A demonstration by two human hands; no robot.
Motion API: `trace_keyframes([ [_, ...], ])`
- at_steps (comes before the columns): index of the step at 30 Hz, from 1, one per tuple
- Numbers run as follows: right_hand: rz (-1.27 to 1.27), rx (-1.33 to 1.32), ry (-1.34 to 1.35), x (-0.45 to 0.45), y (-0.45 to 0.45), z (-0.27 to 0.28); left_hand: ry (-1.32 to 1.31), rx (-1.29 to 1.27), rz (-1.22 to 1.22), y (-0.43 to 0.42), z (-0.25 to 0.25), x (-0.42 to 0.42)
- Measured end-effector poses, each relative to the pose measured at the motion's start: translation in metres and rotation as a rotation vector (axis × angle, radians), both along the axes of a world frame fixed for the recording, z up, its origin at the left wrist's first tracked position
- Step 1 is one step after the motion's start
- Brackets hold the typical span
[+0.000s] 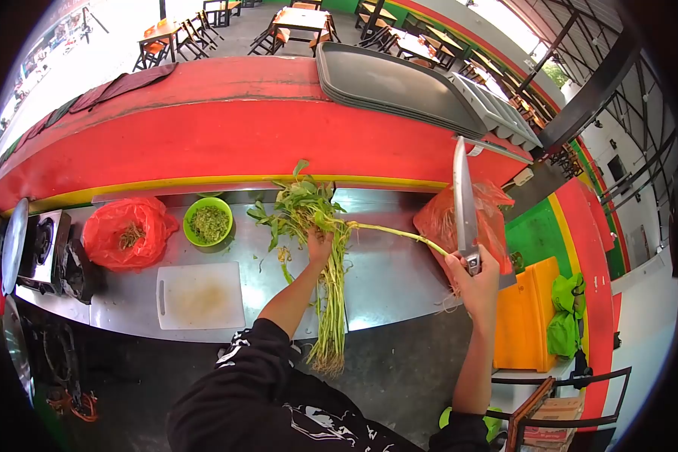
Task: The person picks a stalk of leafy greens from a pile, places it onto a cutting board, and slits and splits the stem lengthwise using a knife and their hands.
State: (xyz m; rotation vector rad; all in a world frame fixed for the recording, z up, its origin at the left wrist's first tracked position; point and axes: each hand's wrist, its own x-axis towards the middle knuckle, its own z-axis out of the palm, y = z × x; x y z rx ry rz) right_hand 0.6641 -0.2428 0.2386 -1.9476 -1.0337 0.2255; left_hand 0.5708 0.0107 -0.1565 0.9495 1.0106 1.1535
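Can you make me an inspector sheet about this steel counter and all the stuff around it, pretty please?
Surface: steel counter, shiny, with small leafy bits.
Job's things: leafy greens with roots; long stem; steel blade, pointing away from the person.
Clutter: stained cutting board, green bowl of chopped greens, two red plastic bags, stove.
Hands: left hand grips the greens; right hand holds the blade and the stem's end.
Cables: dark loops at lower left; can't tell whether cables.
Surroundings: red ledge with trays, orange crate, tables and chairs beyond.
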Motion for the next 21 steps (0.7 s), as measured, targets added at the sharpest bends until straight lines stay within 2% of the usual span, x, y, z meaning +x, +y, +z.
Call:
trace_keyframes([
  [1,0.028,0.012,-0.038,-0.003,0.001,0.004,0.167,0.085,-0.007,0.001,-0.003,0.001],
  [2,0.022,0.012,-0.093,-0.008,0.001,0.008,0.158,0.081,-0.007,0.001,-0.006,0.002],
  [5,0.043,-0.051,-0.223,-0.009,-0.007,0.025,0.511,0.095,0.109,0.007,0.001,-0.003],
  [6,0.021,-0.017,-0.193,-0.013,-0.008,0.031,0.504,-0.027,0.099,0.011,0.001,-0.003],
  [10,0.042,-0.017,-0.181,-0.016,-0.018,0.047,0.644,-0.077,-0.058,0.017,0.008,-0.006],
  [14,0.021,-0.075,-0.234,-0.003,-0.021,0.047,0.686,-0.066,0.025,0.011,0.02,0.004],
  [16,-0.009,-0.069,-0.262,-0.001,-0.02,0.046,0.718,0.228,0.248,0.005,0.024,0.006],
  [17,-0.01,-0.066,-0.261,-0.002,-0.019,0.046,0.719,0.231,0.248,0.003,0.026,0.003],
  [19,-0.014,0.01,-0.172,-0.003,-0.018,0.047,0.482,0.334,0.165,0.003,0.032,-0.005],
  [21,-0.026,0.022,-0.13,-0.001,-0.017,0.048,0.419,0.301,0.129,0.008,0.041,-0.007],
])
